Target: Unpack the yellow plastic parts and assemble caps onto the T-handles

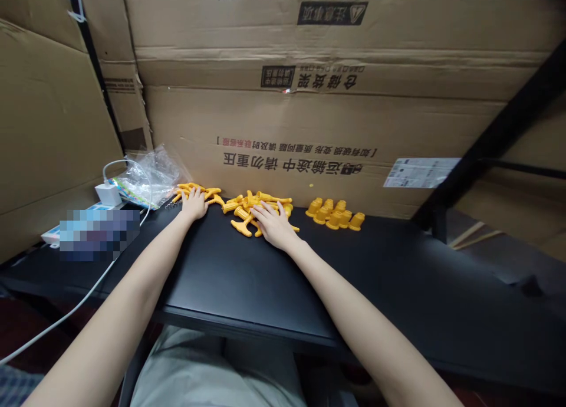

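My left hand (pixel 194 204) reaches to the back left of the black table, fingers stretched over a small heap of yellow curved handle pieces (pixel 212 191). My right hand (pixel 275 225) lies spread on a second pile of yellow plastic T-shaped handles (pixel 242 226), with several pieces showing around its fingers. Part of this pile is hidden beneath the hand. To the right of it, several yellow flanged caps (pixel 335 219) stand grouped together, apart from both hands.
A cardboard wall (pixel 265 118) rises right behind the parts. At left are a clear plastic bag (pixel 157 171), a white charger (pixel 108 194) on a power strip (pixel 50 235), and a white cable (pixel 95 285) hanging over the edge of the black table (pixel 247 283).
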A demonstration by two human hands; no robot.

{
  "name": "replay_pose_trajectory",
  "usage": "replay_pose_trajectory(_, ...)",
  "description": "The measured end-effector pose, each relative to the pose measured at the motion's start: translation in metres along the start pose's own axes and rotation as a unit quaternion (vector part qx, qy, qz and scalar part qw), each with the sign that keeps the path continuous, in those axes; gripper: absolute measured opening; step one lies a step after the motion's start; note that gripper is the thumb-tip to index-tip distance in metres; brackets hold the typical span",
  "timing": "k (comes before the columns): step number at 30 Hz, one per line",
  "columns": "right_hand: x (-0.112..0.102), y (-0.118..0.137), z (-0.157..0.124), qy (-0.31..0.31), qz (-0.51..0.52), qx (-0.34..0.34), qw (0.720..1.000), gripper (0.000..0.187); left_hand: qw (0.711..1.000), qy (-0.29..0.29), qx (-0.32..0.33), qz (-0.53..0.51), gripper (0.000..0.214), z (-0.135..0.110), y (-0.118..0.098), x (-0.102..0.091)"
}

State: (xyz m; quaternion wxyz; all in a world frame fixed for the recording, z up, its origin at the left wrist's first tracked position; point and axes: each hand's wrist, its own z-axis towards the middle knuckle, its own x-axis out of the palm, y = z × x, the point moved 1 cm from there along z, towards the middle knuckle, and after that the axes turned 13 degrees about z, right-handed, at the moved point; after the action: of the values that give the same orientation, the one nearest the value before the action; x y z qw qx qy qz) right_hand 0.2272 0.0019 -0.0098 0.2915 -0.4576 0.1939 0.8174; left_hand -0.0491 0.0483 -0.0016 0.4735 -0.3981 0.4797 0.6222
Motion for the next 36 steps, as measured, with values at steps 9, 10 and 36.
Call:
replay_pose_trajectory(9,0.007,-0.001,0.012,0.009,-0.039,0.027,0.999,0.037,0.985,-0.029,-0.048,-0.163,0.05,-0.01,-0.03,-0.042)
replay_pose_trajectory(10,0.007,0.0,0.013,0.008,-0.043,0.023,0.999,0.035,0.983,-0.033,-0.036,-0.175,0.05,-0.015,-0.036,-0.051)
replay_pose_trajectory(36,-0.031,0.013,0.005,-0.041,-0.019,-0.011,0.999,0.023,0.981,-0.107,0.094,-0.131,0.042,-0.087,-0.074,-0.078)
